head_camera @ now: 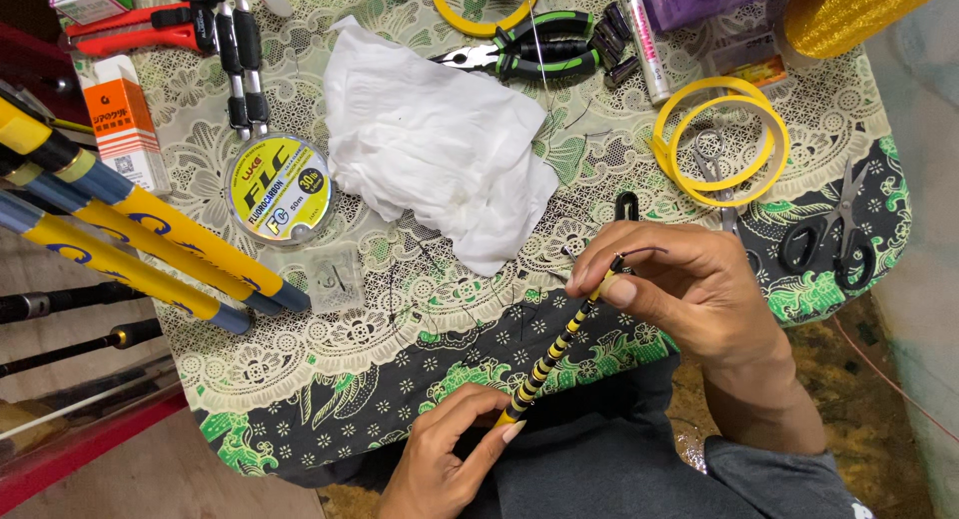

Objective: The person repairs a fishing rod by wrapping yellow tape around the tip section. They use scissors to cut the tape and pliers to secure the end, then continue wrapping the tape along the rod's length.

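Observation:
A thin rod section with black and yellow bands [559, 339] slants over the near table edge. My left hand [450, 459] pinches its lower end between thumb and fingers. My right hand [679, 289] grips its upper tip, where a short dark wire or line sticks out to the right. Both hands hover just above a table covered with a green, black and white lace-patterned cloth [400, 359].
A crumpled white tissue [440, 149] lies mid-table, a round line spool [278, 187] to its left. Blue and yellow rod sections [130, 239] jut in from the left. Green-handled pliers [529, 54], yellow tape rings [721, 139], black scissors [829, 234], an orange box [125, 119].

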